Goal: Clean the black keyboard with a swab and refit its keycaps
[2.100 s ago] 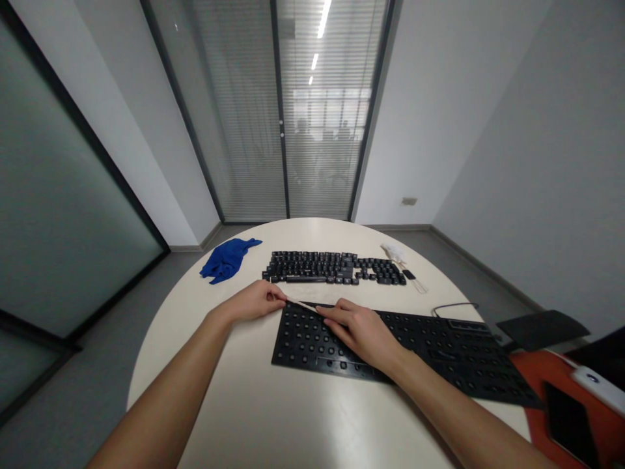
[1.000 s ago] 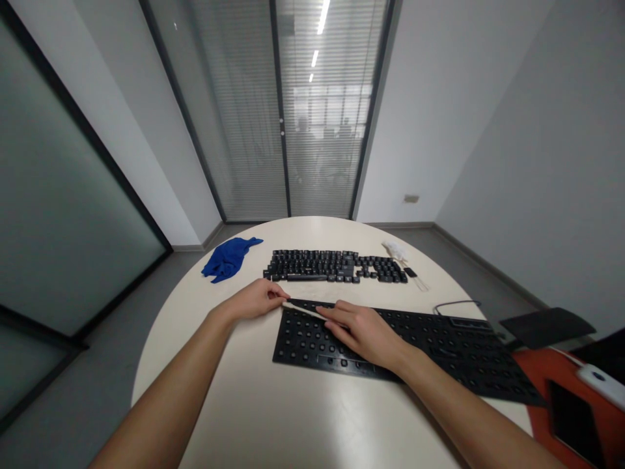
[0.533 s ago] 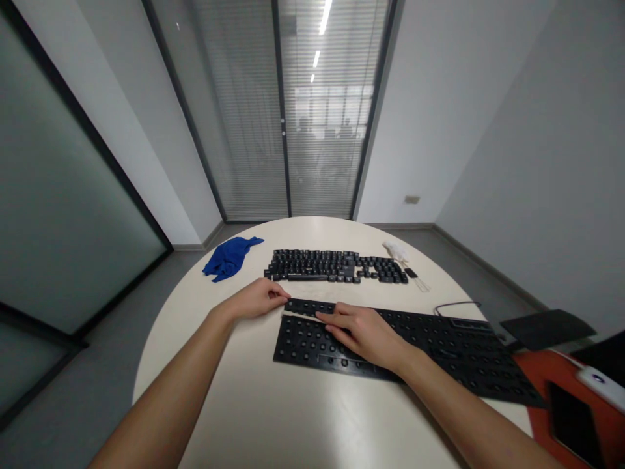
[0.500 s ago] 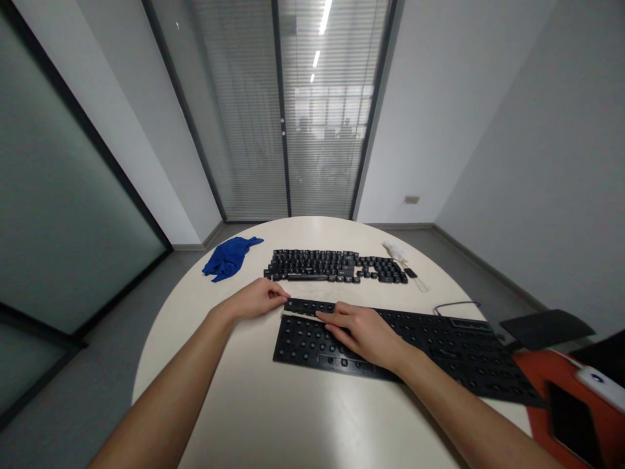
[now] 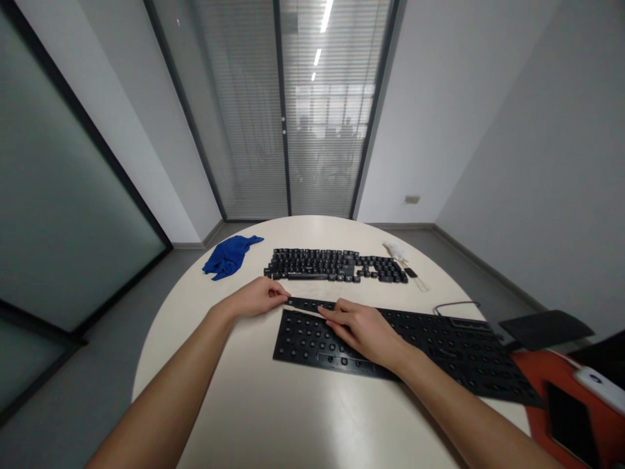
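Note:
A black keyboard [image 5: 415, 339] with its keycaps off lies slightly askew on the round table, bare switch posts showing. My left hand [image 5: 256, 296] is closed at its upper left corner, thumb and fingers pinched on the edge. Over the keyboard's left part, my right hand [image 5: 364, 329] is closed on a thin pale stick [image 5: 301, 312], index finger extended along it. The stick points left between the top row and the main block; its kind is too small to make out. Behind the keyboard, the loose black keycaps [image 5: 312, 264] stand in keyboard order.
A crumpled blue cloth [image 5: 230, 256] lies at the back left. At the back right are a white bundle [image 5: 394, 250] and a wire keycap puller [image 5: 411, 273]. A cable [image 5: 454, 303] curves behind the keyboard. At right, a phone [image 5: 572, 420] rests on a red surface [image 5: 534, 371].
The stick's left end has shifted slightly away from me, and my right fingertips moved a little with it. My left hand stays at the keyboard's corner.

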